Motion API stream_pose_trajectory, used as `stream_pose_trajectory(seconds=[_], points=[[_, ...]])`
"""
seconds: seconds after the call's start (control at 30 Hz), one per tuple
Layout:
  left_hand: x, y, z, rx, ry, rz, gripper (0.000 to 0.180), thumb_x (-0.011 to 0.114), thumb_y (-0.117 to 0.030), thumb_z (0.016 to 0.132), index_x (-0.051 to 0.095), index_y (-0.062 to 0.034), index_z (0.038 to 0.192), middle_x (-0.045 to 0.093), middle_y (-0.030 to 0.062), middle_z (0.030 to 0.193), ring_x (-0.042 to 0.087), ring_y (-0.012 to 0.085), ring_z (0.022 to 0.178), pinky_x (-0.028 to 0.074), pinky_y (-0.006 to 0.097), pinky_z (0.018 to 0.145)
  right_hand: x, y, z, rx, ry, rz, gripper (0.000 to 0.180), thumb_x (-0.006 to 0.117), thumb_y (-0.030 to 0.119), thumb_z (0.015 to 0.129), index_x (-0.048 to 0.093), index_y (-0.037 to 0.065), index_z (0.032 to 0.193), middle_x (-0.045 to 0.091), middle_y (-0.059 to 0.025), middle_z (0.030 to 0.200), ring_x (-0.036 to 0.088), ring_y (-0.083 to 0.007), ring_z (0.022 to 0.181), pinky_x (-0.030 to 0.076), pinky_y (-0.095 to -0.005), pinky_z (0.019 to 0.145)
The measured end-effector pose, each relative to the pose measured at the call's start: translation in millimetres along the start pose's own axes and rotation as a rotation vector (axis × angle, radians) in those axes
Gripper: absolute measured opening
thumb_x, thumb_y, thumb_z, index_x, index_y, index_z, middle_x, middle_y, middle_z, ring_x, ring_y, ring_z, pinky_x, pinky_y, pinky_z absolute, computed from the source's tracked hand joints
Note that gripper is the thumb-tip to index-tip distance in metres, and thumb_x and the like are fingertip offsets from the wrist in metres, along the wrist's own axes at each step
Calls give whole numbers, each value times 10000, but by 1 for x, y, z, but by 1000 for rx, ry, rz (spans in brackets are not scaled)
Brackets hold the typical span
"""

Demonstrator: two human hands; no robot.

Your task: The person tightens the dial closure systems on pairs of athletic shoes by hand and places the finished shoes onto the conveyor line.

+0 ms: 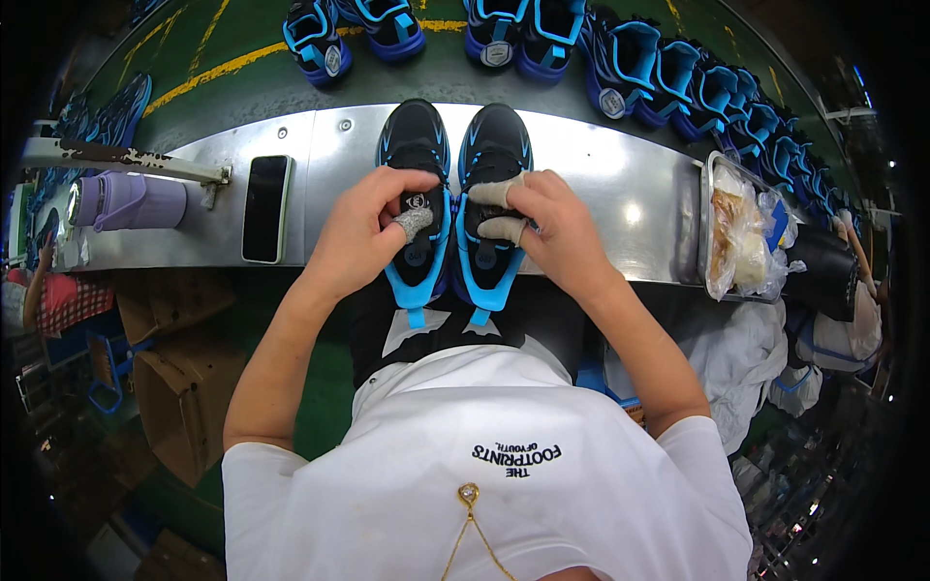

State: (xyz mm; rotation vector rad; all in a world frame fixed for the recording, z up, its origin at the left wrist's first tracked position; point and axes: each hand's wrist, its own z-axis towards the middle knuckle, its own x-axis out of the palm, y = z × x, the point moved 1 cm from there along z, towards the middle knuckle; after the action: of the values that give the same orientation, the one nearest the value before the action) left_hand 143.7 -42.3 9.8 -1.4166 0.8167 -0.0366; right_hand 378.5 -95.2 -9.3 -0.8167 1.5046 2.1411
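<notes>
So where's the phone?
In the head view the phone lies flat on the metal bench, left of the left hand and the two shoes, right of the purple bottle.

Lighting: bright, from overhead. Glare: white patches on the metal bench, strongest right of centre. Shadows: soft and short; deep shade under the bench edge. Sharpness: centre crisp, the white shirt evenly lit. Distortion: strong fisheye; the bench and the yellow floor line curve. Edges: black corners; the outer ring is dim and smeared.
</notes>
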Motion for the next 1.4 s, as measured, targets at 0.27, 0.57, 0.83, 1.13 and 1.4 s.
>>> stream_pose_trajectory(seconds=[0.27,0.57,0.83,1.13,1.4], points=[[-1,-1,2,51,75,38,474,670,42,772,624,-55,1234,589,10,958,479,103,768,418,225,730,-10,11,0,133,77,146,350,759,57,778,670,80,1116,568,-94,886,571,-264,818,486,-337,736],[-9,8,3,113,118,28,475,673,31,742,620,-33,1210,572,23,967,498,130,798,423,255,729,-8,9,-2,100,71,111,432,764,78,787,651,112,1203,560,-98,921,584,-277,813,483,-358,719],[-2,-3,-1,77,59,37,370,660,4,786,655,-45,1153,576,31,977,493,135,815,425,262,742,-16,4,-3,139,151,225,491,764,79,785,633,126,1256,546,-97,908,571,-258,817,478,-343,727],[34,-43,-27,171,-117,-46,117,645,-46,875,670,-5,982,610,102,902,599,205,759,476,295,665,-18,5,0,129,155,319,440,776,119,774,659,127,1198,528,-86,862,552,-258,781,470,-356,700],[71,-31,-27,-689,217,-892,248,445,-64,1012,567,41,1201,626,118,1028,647,166,817,545,270,720,-12,-4,4,53,128,492,390,756,107,786,666,95,1165,521,-67,836,546,-251,810,468,-351,708]])
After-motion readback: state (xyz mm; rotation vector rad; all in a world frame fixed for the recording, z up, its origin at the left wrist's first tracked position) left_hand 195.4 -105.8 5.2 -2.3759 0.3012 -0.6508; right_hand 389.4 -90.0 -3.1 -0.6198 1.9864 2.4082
